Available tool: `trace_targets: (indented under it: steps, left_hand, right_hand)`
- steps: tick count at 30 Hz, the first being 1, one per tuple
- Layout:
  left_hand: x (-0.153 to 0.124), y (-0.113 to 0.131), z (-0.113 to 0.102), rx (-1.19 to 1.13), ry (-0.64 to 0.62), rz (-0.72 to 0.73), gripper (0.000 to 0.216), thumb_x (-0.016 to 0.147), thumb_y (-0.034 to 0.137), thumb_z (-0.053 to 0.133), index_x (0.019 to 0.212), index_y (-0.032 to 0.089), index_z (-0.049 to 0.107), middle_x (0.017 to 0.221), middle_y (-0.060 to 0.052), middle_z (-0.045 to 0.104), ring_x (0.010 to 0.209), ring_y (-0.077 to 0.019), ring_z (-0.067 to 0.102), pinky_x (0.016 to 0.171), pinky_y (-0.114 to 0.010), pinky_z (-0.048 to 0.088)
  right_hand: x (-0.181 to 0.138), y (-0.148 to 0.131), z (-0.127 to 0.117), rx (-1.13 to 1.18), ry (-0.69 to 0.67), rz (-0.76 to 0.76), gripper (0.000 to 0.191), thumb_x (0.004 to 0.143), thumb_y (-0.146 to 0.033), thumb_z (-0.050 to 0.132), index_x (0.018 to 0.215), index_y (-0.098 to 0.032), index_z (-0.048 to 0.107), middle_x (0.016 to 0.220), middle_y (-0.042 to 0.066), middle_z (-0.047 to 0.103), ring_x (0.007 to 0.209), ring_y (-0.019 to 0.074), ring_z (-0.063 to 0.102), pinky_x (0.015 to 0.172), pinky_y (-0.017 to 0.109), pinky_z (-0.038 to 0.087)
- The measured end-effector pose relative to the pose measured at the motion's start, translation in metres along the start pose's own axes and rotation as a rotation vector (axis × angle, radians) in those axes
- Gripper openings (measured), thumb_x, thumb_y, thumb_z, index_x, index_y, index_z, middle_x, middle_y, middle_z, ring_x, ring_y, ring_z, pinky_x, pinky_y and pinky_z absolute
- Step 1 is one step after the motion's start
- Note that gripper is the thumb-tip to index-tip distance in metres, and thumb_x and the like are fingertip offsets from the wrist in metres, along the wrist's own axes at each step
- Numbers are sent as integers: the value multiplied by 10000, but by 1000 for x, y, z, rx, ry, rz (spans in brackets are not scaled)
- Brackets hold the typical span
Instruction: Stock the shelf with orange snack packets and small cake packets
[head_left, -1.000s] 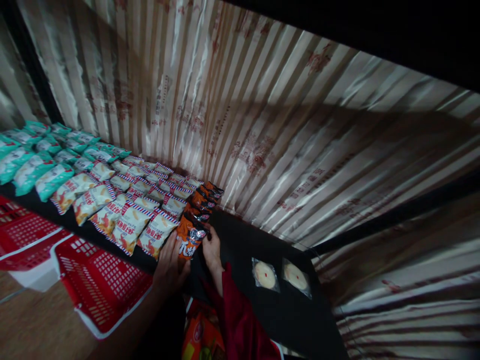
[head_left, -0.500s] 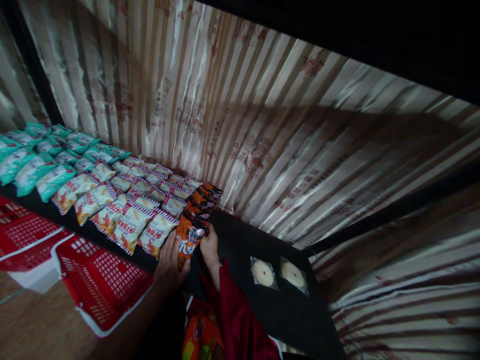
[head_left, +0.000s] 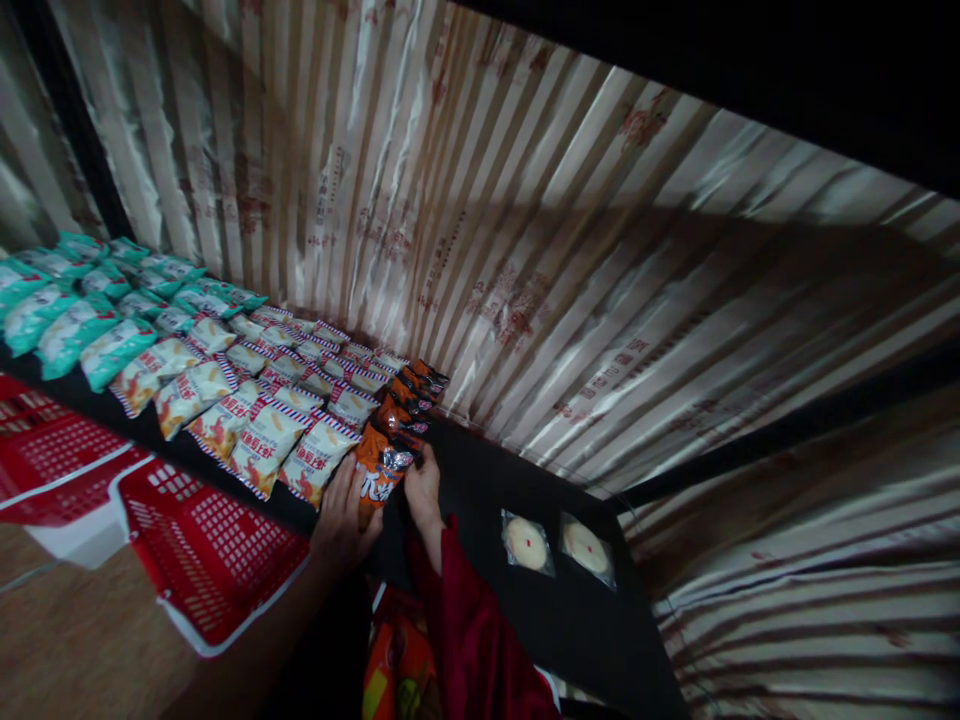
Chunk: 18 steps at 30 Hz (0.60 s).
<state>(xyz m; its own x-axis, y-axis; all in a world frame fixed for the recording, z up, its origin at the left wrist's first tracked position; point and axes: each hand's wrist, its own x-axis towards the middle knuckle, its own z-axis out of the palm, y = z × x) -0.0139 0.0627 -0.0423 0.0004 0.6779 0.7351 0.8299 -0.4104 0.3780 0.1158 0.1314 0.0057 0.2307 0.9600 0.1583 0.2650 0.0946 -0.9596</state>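
Between my two hands stands an orange and black snack bag at the front of a row. My left hand grips its left side and lower front, the thumb bent towards the bottom. At its upper right edge, my right hand holds the bag with the fingers partly hidden behind it. More orange snack bags line up behind it towards the wall. Just left of my left hand are rows of white snack bags with striped edges.
Green snack bags fill the far left of the black shelf. Two round pale items in clear wrappers lie on the right. Red baskets sit below the front edge, and an orange package is beneath my arms. Pleated sheeting hangs behind.
Both hands stay on the front orange bag, with barely any movement. The view has shifted slightly, so the shelf goods appear a little further right.
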Motion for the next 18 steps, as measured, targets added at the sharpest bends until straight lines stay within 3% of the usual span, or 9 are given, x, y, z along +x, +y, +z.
trace_targets:
  steps: [4, 7, 12, 18]
  left_hand:
    - [-1, 0, 1, 16, 0, -3, 744, 819, 302, 539, 1436, 78, 189, 1446, -236, 332, 1324, -339, 352, 989, -468, 417]
    - [-1, -1, 1, 8, 11, -5, 729, 826, 309, 524, 1437, 81, 197, 1454, -227, 328, 1326, -328, 354, 1000, -455, 408]
    - [-5, -3, 3, -11, 5, -7, 719, 831, 310, 512, 1442, 97, 201, 1471, -207, 307, 1338, -317, 337, 1018, -447, 391]
    - [-6, -7, 3, -45, -12, -1, 705, 857, 237, 457, 1460, 109, 116, 1492, -200, 261, 1368, -296, 280, 1050, -448, 355]
  right_hand:
    - [-14, -3, -5, 56, 54, 85, 328, 831, -431, 456, 1027, -192, 566, 1024, 58, 656, 930, 177, 609, 791, 278, 479]
    - [-38, -10, -8, 65, 72, 139, 382, 869, -499, 385, 1006, -189, 562, 951, 58, 653, 859, 172, 613, 717, 265, 490]
    - [-78, -14, 3, 78, 45, 99, 363, 799, -450, 548, 1044, -183, 567, 961, 55, 658, 860, 158, 620, 740, 249, 490]
    - [-85, -7, 18, -56, 18, 93, 380, 770, -432, 564, 1055, -180, 567, 921, 51, 676, 808, 167, 641, 713, 261, 506]
